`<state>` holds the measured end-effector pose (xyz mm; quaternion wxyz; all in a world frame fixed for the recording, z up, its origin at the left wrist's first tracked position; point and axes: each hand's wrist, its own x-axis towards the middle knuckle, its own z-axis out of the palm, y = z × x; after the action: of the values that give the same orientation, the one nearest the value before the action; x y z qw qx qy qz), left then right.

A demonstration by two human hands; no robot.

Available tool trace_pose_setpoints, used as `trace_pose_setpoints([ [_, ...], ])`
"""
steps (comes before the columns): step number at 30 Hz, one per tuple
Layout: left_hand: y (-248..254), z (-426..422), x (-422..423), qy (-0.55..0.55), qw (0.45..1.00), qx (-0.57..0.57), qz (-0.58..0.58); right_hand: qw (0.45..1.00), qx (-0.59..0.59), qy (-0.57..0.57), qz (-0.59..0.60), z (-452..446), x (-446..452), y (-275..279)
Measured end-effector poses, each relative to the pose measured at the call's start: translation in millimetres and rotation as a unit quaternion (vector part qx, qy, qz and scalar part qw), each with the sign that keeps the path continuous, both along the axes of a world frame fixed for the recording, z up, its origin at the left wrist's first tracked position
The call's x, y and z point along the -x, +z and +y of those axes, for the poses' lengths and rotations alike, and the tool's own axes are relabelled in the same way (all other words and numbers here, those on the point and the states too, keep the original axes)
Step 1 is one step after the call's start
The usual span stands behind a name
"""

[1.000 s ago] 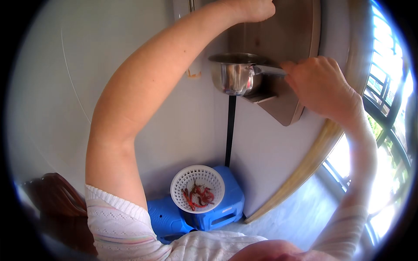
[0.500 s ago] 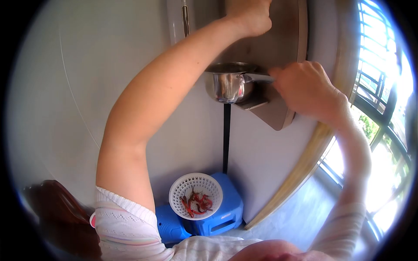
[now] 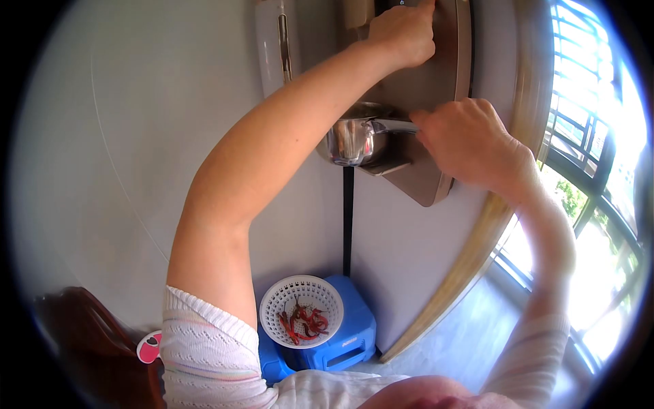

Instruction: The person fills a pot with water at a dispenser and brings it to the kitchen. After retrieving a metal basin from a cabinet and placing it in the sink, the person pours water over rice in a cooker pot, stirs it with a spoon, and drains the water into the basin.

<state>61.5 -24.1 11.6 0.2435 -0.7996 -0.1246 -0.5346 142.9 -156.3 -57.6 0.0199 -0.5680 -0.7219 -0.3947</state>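
The right hand (image 3: pixel 470 146) clasps the handle (image 3: pixel 398 127) of the steel saucepan (image 3: pixel 351 142), likely rigid, slick, best held there; the curled left hand (image 3: pixel 405 34) points at the dispenser (image 3: pixel 446 75).

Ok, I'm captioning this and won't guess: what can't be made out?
All in the head view:
- Left hand: pointing fingertip, cut off by the top edge.
- Pot: contents, too dark and partly behind the left forearm.
- Right hand: finger grip at the handle, hidden by the hand's back.
- Blue box: lettering, too small.
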Motion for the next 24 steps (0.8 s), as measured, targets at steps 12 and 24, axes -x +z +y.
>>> trace_pose_setpoints([
  [12, 10.4, -15.7, 25.8, 0.053, 0.997, -0.049, 0.016, 0.999, -0.006, -0.041, -0.034, -4.1, 8.3, 0.2],
  [24, -81.4, -18.9, 154.3, -0.027, 0.963, 0.24, -0.117, 0.998, 0.007, -0.052, -0.031, 3.0, 19.8, -4.0],
])
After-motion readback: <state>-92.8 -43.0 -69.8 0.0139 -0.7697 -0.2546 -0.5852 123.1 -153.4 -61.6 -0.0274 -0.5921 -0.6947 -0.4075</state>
